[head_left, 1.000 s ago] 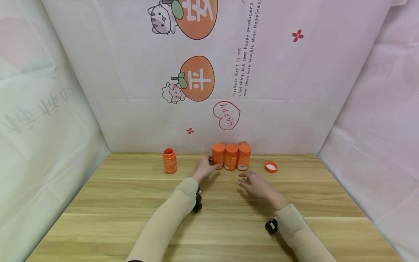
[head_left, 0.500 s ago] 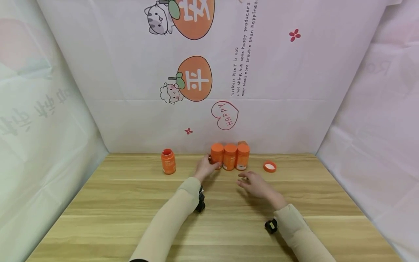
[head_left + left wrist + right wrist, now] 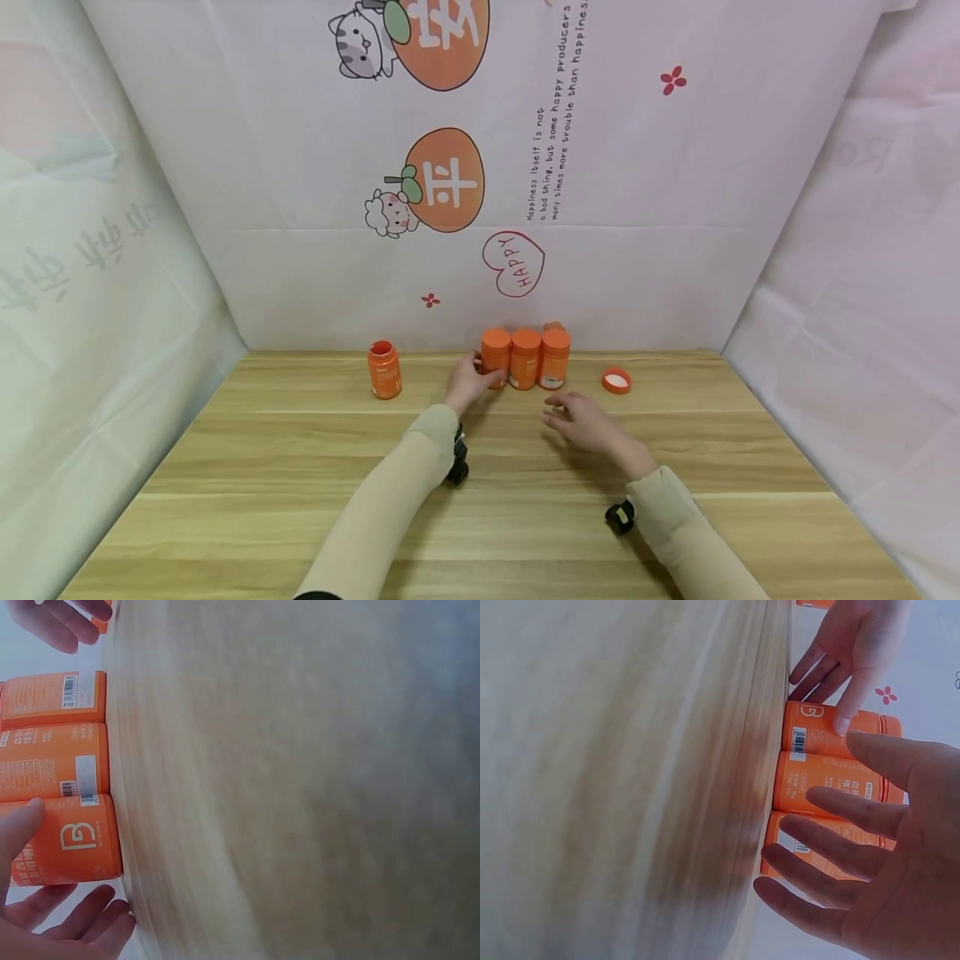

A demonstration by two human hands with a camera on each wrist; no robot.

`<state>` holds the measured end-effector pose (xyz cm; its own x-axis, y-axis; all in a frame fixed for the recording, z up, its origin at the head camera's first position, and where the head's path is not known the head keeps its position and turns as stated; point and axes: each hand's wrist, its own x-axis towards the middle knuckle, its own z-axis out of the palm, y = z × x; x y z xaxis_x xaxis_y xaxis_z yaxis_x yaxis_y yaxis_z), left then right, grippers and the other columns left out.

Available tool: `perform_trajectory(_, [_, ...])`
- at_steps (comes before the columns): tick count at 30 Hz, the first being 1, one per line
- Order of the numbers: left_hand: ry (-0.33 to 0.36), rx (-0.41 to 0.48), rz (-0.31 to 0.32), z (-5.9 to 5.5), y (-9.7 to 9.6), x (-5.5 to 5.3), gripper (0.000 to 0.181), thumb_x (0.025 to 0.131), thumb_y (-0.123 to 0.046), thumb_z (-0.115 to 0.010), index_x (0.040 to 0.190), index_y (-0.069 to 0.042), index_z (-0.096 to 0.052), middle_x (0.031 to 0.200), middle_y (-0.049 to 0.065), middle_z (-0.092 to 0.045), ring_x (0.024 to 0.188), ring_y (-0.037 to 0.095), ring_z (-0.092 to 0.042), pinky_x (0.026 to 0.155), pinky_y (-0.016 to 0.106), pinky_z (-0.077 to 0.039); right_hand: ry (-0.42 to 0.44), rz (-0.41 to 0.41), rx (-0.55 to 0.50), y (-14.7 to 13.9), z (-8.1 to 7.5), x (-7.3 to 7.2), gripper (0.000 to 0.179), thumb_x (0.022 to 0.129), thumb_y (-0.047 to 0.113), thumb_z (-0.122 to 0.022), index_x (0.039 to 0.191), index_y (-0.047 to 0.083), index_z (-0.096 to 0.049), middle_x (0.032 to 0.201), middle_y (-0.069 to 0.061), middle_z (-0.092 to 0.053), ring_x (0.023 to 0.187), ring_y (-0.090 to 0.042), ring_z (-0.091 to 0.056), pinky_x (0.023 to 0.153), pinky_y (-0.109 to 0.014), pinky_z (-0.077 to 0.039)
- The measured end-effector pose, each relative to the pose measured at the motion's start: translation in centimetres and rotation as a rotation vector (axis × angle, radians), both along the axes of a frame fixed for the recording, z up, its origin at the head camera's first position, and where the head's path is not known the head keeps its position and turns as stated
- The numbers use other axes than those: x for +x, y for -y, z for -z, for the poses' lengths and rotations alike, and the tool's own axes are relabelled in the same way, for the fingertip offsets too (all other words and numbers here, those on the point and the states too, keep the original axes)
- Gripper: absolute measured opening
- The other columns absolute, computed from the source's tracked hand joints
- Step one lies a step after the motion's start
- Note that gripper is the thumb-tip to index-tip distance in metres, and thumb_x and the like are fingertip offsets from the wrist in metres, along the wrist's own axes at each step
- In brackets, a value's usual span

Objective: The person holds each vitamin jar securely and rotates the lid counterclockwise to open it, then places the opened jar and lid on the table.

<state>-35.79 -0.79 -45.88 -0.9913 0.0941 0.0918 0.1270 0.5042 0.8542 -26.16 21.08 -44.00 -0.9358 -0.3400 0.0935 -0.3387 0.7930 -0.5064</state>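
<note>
Three capped orange bottles stand upright side by side near the back of the table: a left one (image 3: 495,343), a middle one (image 3: 524,367) and a right one (image 3: 553,367). My left hand (image 3: 466,385) holds the left bottle, its thumb on the labelled front and its fingers round the outer side; a white "B" logo marks that bottle (image 3: 79,844) in the left wrist view. Apart from the row, my right hand (image 3: 588,423) hovers in front of the right bottle with fingers spread and loosely bent, holding nothing. The right wrist view shows this hand (image 3: 900,855) close up.
An uncapped orange bottle (image 3: 386,375) stands to the left of the row. To its right lies an orange lid (image 3: 617,382) with its white inside showing. A printed white cloth (image 3: 615,275) rises behind the wooden table (image 3: 540,533).
My left wrist and forearm have swung slightly right, towards the left bottle. The head view has shifted a little. My right hand and the bottles stay practically where they were.
</note>
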Motion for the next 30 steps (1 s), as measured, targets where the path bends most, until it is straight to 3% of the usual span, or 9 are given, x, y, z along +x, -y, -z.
perform_trajectory(13, [0.004,0.075,-0.044,-0.1,-0.17,0.12,0.037,0.077,-0.02,-0.079,0.105,-0.006,-0.058,0.114,0.013,-0.063,0.105,0.029,-0.06,0.089,0.042,-0.05,0.003,0.004,-0.004,-0.15,0.03,-0.05,0.04,0.096,0.026,-0.056,0.125,-0.002,-0.057,0.122,-0.02,-0.059,0.11,-0.035,-0.058,0.09,-0.047,-0.048])
perform_trajectory(19, [-0.009,0.028,-0.04,-0.23,-0.32,0.21,0.045,0.078,-0.02,-0.078,0.114,-0.003,-0.056,0.116,0.014,-0.062,0.107,0.029,-0.059,0.091,0.041,-0.048,0.005,0.004,-0.008,-0.22,0.14,-0.04,0.04,0.096,0.026,-0.056,0.125,-0.002,-0.057,0.122,-0.019,-0.059,0.11,-0.034,-0.059,0.09,-0.046,-0.049])
perform_trajectory(23, [-0.01,0.043,-0.016,-0.25,-0.4,0.3,0.051,0.079,-0.017,-0.077,0.121,-0.003,-0.054,0.122,0.015,-0.061,0.113,0.031,-0.057,0.095,0.043,-0.047,0.005,0.004,-0.008,-0.3,0.21,-0.08,0.04,0.096,0.026,-0.056,0.125,-0.001,-0.057,0.123,-0.019,-0.059,0.11,-0.034,-0.058,0.09,-0.046,-0.049])
perform_trajectory(30, [-0.007,0.081,-0.017,-0.04,-0.48,0.16,0.051,0.078,-0.017,-0.078,0.121,-0.004,-0.054,0.121,0.015,-0.061,0.111,0.03,-0.058,0.094,0.043,-0.047,0.006,0.012,-0.007,-0.46,0.47,-0.3,0.041,0.096,0.027,-0.056,0.126,-0.001,-0.057,0.123,-0.019,-0.059,0.111,-0.034,-0.058,0.09,-0.046,-0.048])
